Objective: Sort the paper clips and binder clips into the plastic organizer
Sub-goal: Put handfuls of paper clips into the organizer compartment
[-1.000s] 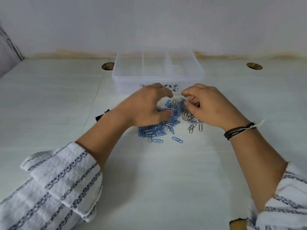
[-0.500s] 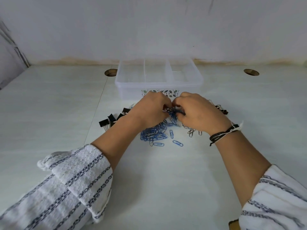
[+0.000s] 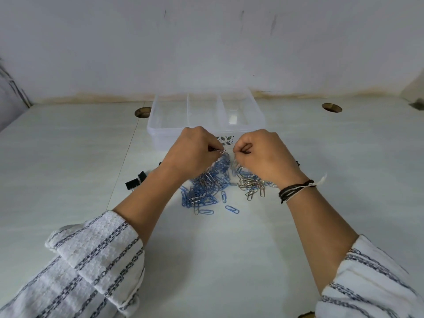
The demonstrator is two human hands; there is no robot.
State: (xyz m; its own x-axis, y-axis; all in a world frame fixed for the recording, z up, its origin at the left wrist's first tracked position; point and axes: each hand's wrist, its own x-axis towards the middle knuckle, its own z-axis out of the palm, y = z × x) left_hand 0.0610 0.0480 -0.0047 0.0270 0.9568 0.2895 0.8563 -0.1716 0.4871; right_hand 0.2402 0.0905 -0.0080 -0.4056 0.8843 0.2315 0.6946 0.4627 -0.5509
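Much of the clip pile (image 3: 211,187) sits under the two wrists, so its far edge is hidden. The left hand (image 3: 192,150) is curled, its fingertips pinching a tangled string of clips (image 3: 223,157) lifted off the pile; blue and silver wire hang from the pinch. The right hand (image 3: 259,152) is also curled, its fingertips closed on the top of another strand of clips just beside the left hand's; which clips it holds is too small to make out. The pile lies on the table (image 3: 68,168), just in front of the organizer (image 3: 160,131): blue coated clips massed on the left, bare silver ones (image 3: 251,184) on the right, a few loose blue ones (image 3: 232,209) nearer the person. Black binder clips (image 3: 135,181) lie to the left of the left forearm, partly hidden by it; a dark speck shows past the right wrist, too small to name. The organizer is clear plastic, rectangular with rounded corners and thin dividers making compartments; its front wall is partly covered by both hands, with a leaf pattern showing between them. A corded bracelet (image 3: 296,189) of dark and white threads circles the right wrist. Both sleeves (image 3: 96,260) are white woven fabric with dark stripes, cut off at the lower edge.
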